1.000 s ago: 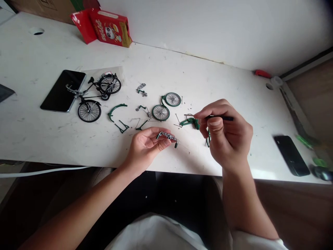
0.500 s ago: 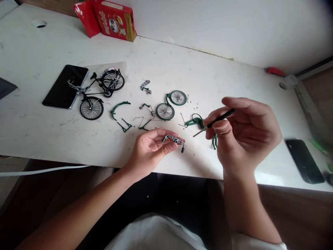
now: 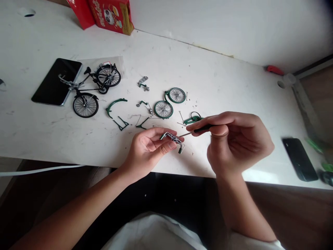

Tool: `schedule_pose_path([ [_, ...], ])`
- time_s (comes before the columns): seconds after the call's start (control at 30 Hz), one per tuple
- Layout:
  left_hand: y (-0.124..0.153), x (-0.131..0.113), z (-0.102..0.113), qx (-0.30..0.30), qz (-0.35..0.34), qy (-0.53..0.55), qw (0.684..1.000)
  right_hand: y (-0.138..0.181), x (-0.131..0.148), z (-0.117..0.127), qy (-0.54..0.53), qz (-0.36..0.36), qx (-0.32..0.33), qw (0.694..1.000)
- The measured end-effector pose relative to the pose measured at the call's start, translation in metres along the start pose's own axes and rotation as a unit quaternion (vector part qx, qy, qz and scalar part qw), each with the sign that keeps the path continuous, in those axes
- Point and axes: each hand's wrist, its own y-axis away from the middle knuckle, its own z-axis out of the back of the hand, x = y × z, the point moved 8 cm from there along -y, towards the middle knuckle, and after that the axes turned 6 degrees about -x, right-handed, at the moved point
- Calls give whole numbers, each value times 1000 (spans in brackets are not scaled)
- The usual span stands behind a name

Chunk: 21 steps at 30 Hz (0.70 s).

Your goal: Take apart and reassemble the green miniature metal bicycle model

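Between its thumb and fingers, my left hand [image 3: 145,149] pinches a small silver bicycle handlebar [image 3: 174,139] with green grips, raised above the table's front part. My right hand [image 3: 239,146] is closed on a small screwdriver [image 3: 204,128] with a black handle. The screwdriver's thin metal shaft points left, its tip at the handlebar's middle; whether it sits in a screw I cannot tell. Behind the hands lie green model bicycle parts: a pair of spoked wheels [image 3: 163,109], a curved mudguard [image 3: 114,104], a forked frame piece [image 3: 121,124] and a green frame part [image 3: 191,120] partly covered by my right hand.
An assembled black model bicycle [image 3: 85,86] lies at the left, over a dark tablet or phone [image 3: 49,81] and a clear bag. A red box [image 3: 111,15] stands at the back. On the right are a black phone [image 3: 299,159] and a red object [image 3: 275,70].
My right hand has moved left and slightly down, bringing the screwdriver's tip to the handlebar. The left hand keeps its hold. The whole view has shifted a little.
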Motion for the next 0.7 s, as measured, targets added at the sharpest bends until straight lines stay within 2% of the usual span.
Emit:
schedule_pose_path([
  [0.4,0,0,-1,11,-6,2,1000,2,1,-4,12,4,28,1000],
  [0.7,0,0,-2,4,6,4,1000,2,-1,-4,10,-13,19,1000],
])
